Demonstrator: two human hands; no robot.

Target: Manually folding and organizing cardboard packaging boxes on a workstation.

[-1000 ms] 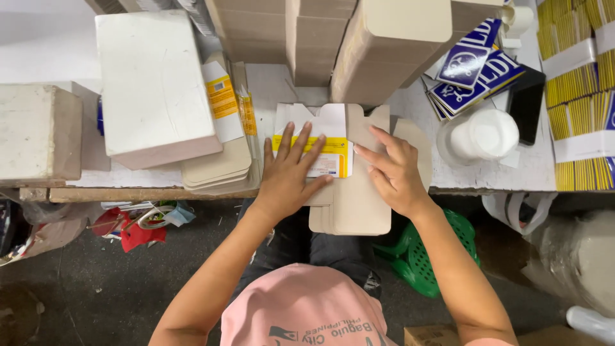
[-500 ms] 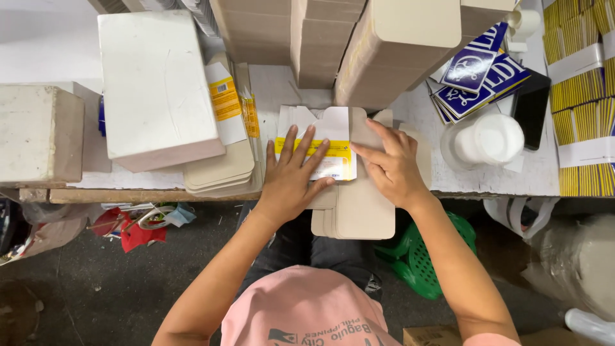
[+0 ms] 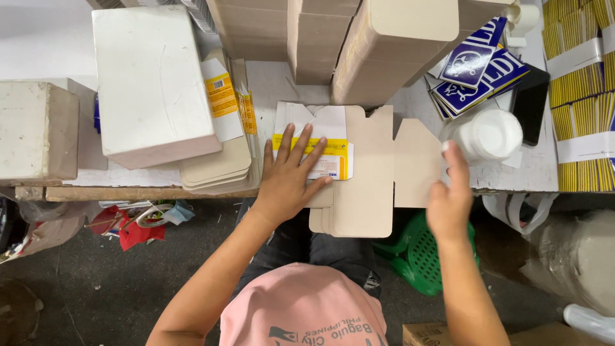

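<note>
My left hand (image 3: 289,179) lies flat, fingers spread, on a white and yellow folded carton (image 3: 323,150) at the table's front edge. That carton rests on a stack of flat brown cardboard blanks (image 3: 365,186) that overhangs the edge. My right hand (image 3: 450,195) has its fingers apart and reaches toward a white plastic jar (image 3: 490,134) to the right; a fingertip is at the jar's side. It holds nothing.
A big white block (image 3: 150,80) and a smaller one (image 3: 35,128) stand at the left, with flat cartons (image 3: 221,138) beside them. Tall stacks of brown blanks (image 3: 378,51) rise behind. Blue cards (image 3: 477,67), a black phone (image 3: 530,102) and banded yellow bundles (image 3: 583,96) lie right. A green basket (image 3: 419,253) sits under the table.
My right hand has left the carton and swung right to the white jar. The brown flap it was pressing now lies open and flat. My left hand stays on the carton.
</note>
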